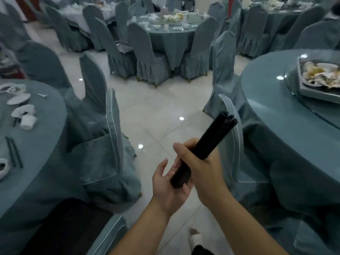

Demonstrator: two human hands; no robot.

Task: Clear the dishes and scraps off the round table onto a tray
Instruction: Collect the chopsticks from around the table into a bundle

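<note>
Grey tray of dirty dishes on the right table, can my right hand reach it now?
Probably not: the right hand grips a bundle of black chopsticks, and a covered grey chair stands between it and the grey tray.

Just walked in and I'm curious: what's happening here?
A person stands between banquet tables. The right hand grips a bundle of black chopsticks, its lower end resting in the open left hand. A tray of dirty dishes sits on the right table; plates lie on the left table.

Black chopstick bundle (206, 146) centre frame; grey-blue tablecloth (276, 107) at right, matching chair covers (103, 144) with pale piping, white dishes (20, 98) left, cream glossy floor tiles (156, 111).
</note>
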